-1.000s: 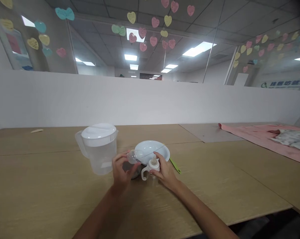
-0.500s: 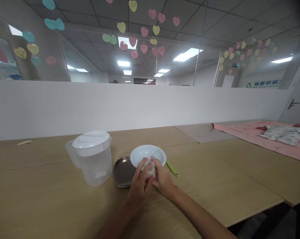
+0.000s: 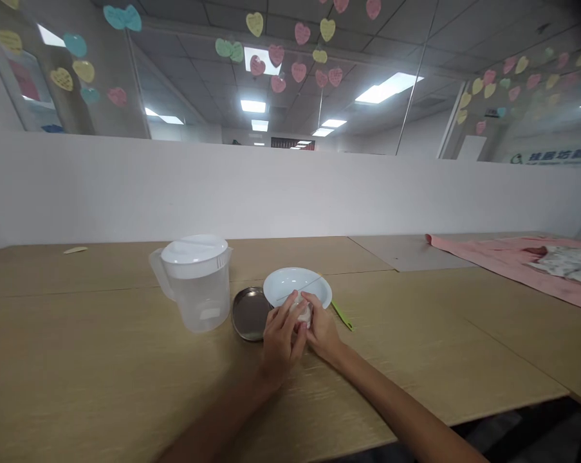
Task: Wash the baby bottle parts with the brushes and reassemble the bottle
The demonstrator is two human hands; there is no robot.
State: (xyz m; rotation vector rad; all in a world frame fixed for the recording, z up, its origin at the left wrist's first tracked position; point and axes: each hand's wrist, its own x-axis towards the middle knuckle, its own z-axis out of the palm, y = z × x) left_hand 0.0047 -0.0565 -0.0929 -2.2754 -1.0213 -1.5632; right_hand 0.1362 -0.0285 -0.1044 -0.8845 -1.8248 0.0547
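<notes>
Both hands are cupped around a small white dough-like lump, held just in front of and partly over the white bowl. My left hand presses its fingers over the near left side of the lump. From the other side, my right hand wraps it, with the thumb and fingertips meeting the left fingers near the top. Most of the lump is hidden by fingers. A thin stick lies across the bowl. The dark metal tray sits right beside the left hand.
Left of the tray stands a lidded clear pitcher. A bright green handle rests at the bowl's right. Pink cloth with patterned fabric covers the far right. A flat pale piece lies far left, near the white wall.
The view has shifted, so everything on the table appears a little higher and further right. Both hands still hold the lump, with the fingers slightly rearranged.
</notes>
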